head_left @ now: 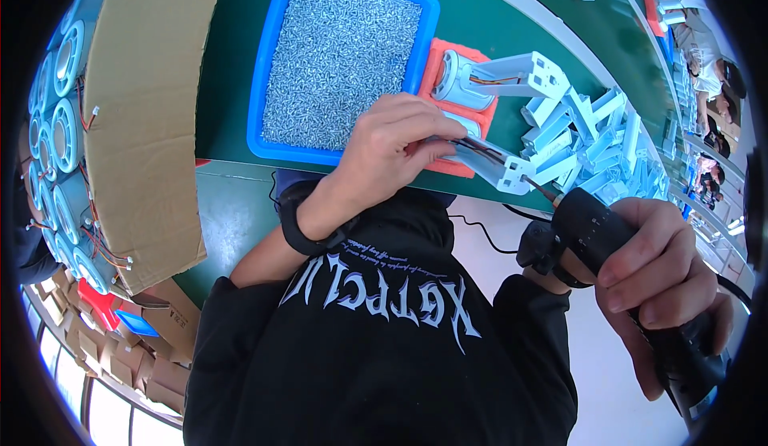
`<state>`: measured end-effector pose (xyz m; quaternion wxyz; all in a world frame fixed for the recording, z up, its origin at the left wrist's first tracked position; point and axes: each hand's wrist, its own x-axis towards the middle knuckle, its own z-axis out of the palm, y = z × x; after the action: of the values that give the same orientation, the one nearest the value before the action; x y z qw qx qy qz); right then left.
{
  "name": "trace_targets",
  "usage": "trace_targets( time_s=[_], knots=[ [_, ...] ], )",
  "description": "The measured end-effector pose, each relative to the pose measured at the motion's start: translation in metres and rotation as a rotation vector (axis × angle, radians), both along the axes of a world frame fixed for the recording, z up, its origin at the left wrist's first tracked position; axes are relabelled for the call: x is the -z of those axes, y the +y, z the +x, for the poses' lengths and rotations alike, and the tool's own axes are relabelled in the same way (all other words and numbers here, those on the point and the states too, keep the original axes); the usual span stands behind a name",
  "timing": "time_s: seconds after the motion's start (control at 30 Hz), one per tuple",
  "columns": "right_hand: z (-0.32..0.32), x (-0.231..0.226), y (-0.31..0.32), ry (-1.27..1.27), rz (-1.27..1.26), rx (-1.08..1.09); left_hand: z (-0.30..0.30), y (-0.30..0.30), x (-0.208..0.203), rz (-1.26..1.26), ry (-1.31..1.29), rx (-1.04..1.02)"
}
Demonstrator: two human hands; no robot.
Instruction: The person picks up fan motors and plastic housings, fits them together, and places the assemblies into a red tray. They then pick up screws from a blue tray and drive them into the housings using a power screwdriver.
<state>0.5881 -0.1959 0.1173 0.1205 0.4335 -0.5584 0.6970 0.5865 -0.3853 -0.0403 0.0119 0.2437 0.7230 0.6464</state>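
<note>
My left hand (382, 144) has thumb and index finger pinched around dark wires (490, 154) at the base of a white plastic bracket (512, 176). The wires run along the bracket's channel. In my right hand (664, 274) is a black electric screwdriver (590, 224), fingers wrapped round its body. Its bit points at the bracket's outer end and seems to touch it. Beyond, a second white bracket (540, 74) is joined to a round white housing (458, 82) in an orange-pink foam holder (482, 46). My left hand partly hides the nearer housing.
A blue tray (258, 102) full of small metal screws (340, 62) stands left of the foam. Several loose white brackets (588, 138) are piled at the right. Round white housings with wires (66, 134) stand at far left beside a cardboard sheet (152, 126). A cable hangs below the table edge.
</note>
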Motion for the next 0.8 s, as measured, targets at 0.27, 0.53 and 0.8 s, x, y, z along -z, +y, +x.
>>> trace_targets(
  time_s=[0.27, 0.53, 0.8],
  knots=[
    [-0.004, 0.007, 0.008, -0.069, -0.066, 0.125, 0.004, 0.004, 0.006, 0.02, -0.237, 0.02],
    [0.007, -0.009, 0.03, -0.019, -0.246, 0.162, -0.001, 0.002, 0.006, 0.095, -0.222, 0.059],
    [0.011, -0.014, 0.04, -0.006, -0.421, 0.083, -0.006, -0.003, 0.004, 0.362, -0.207, 0.21]
  ],
)
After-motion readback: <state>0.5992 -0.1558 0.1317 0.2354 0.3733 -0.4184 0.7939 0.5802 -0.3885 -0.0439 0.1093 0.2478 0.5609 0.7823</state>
